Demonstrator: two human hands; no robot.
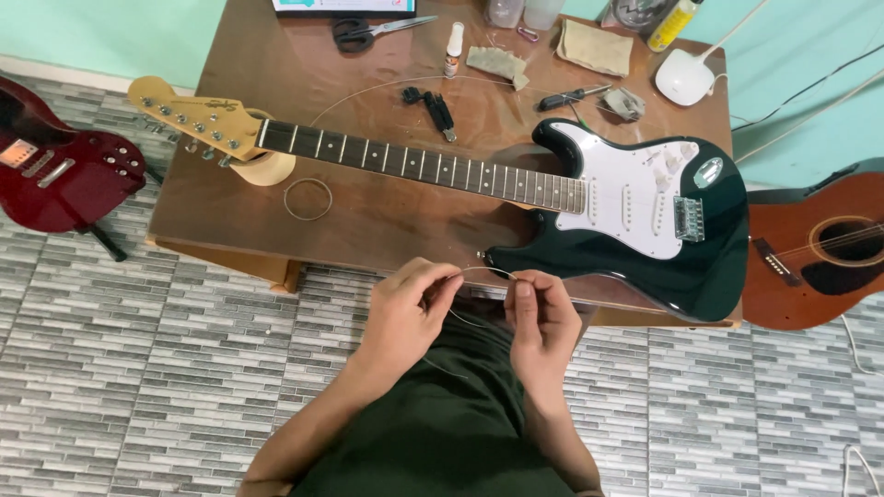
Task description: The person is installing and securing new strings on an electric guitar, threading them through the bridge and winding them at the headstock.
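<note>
Table (276, 64): brown wooden top filling the upper middle of the frame, on a grey tiled floor.
Electric guitar (635, 230): black body with white pickguard at centre right, lying flat on the table; its neck runs to a pale headstock at upper left, propped on a roll of tape (269, 168).
Other guitars: a red electric guitar (55, 175) at the left edge, an acoustic guitar (820, 248) at the right edge, both off the table.
Left hand (405, 308): lower centre, fingers closed, pinching one end of a thin guitar string (483, 270).
Right hand (543, 322): just beside the left, thumb and fingers pinched shut on the same string.
Guitar string: a fine wire arching between the two hands, just below the guitar body.
Coiled string (308, 199): small ring on the table under the neck.
Scissors (368, 30): top centre.
String winder (433, 106): black, above the neck.
</note>
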